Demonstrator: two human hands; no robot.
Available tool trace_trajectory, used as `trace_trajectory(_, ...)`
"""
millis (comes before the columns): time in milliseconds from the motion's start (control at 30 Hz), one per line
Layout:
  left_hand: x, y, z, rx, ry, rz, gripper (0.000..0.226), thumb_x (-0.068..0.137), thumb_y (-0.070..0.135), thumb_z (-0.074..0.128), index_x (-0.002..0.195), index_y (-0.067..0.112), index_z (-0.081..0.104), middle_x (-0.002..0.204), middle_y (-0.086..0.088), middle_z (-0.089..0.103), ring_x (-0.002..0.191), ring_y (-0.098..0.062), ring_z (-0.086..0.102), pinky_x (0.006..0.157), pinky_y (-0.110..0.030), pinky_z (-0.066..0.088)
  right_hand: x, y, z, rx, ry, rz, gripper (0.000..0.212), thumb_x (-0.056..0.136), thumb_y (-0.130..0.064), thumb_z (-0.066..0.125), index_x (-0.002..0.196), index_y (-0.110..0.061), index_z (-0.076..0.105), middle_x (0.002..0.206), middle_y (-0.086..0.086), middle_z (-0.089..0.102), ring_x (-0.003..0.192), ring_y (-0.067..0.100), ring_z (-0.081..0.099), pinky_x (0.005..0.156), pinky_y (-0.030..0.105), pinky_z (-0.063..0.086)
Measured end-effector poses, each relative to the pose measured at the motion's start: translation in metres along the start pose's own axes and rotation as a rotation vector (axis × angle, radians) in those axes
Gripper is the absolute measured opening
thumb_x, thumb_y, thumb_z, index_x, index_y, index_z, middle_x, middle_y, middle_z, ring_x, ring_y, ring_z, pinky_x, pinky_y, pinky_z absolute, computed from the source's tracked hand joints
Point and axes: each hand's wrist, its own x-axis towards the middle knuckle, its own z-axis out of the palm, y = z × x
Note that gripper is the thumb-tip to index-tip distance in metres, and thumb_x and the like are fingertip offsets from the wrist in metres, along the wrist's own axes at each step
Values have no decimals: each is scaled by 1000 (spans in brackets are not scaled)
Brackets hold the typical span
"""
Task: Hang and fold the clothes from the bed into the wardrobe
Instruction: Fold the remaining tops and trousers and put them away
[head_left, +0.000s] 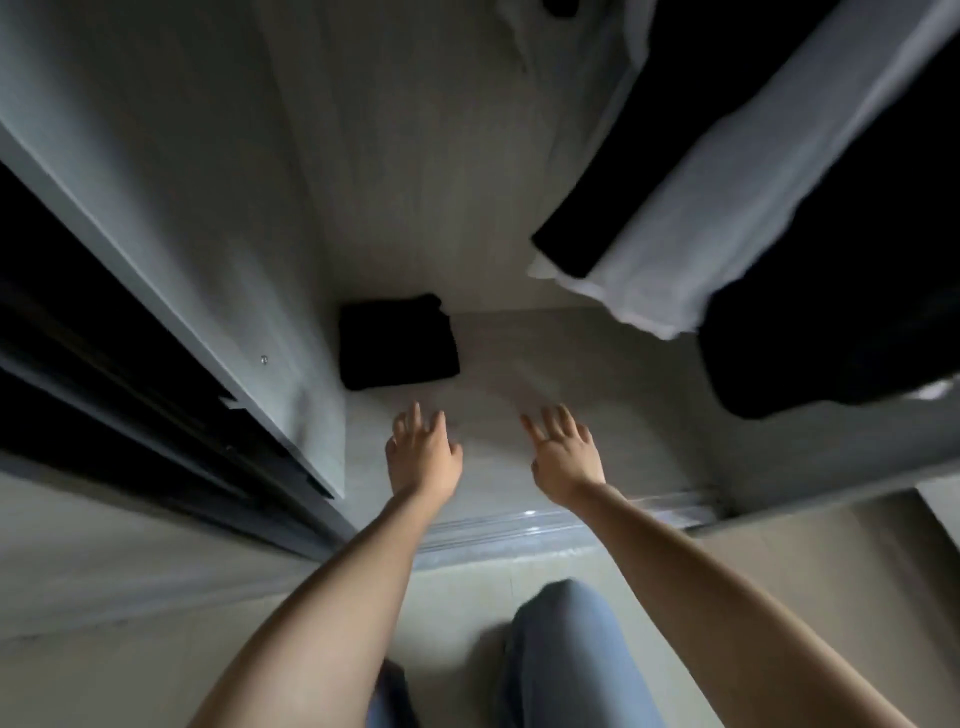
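So, looking straight down into the pale grey, wood-grain wardrobe (415, 156). Both hands are reaching in over its smooth matte bottom panel (571, 353). The left hand (423, 454) and the right hand (563, 457) are empty, palms down with fingers loose and a bit spread, gripping nothing. I can't tell if the fingertips actually touch the panel or just hover over it.

The folded black fabric garment (397, 343) sits as a soft, roughly square bundle in the back left corner of the bottom panel, right against the wardrobe's side wall and just ahead of the left hand, not touching it. One top corner looks slightly rumpled.

Up on the right, a thin white garment (691, 218) hangs down, kind of gauzy and blurred, with its hem loose above the panel. A dark black garment (831, 322) hangs on its right and another black piece shows on its left.

On the left there's a flat grey sliding door (171, 218) with a small screw head near its lower edge and dark glossy panels behind it. A shiny metal track (519, 525) runs along the front edge under the forearms. A knee in light blue denim jeans (566, 654) shows at the bottom, over the beige floor (104, 571).
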Motion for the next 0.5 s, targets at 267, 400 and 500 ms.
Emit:
trace_trajectory(267,-136,88,-117,122,-242,345,31,93,26,42,112,21,67,145,1,39,135,-19,27,101,-28,31,-235,34,-123,180,76,367,58,92,-18,41,148,-20,24,158,8,7,145,24,5,116,35,13)
trace_trajectory(400,-184,148,-169,202,-307,657,26,95,28,41,93,13,61,128,0,52,120,-22,41,85,-28,37,-346,54,-177,247,222,655,56,91,-16,43,145,-17,31,157,12,12,145,27,8,114,37,17)
trace_trajectory(500,-230,202,-194,273,-348,868,26,96,27,40,98,13,62,119,-5,59,112,-26,50,87,-30,40,-426,56,-196,255,299,821,53,90,-15,46,142,-15,37,155,16,15,144,30,10,113,39,20)
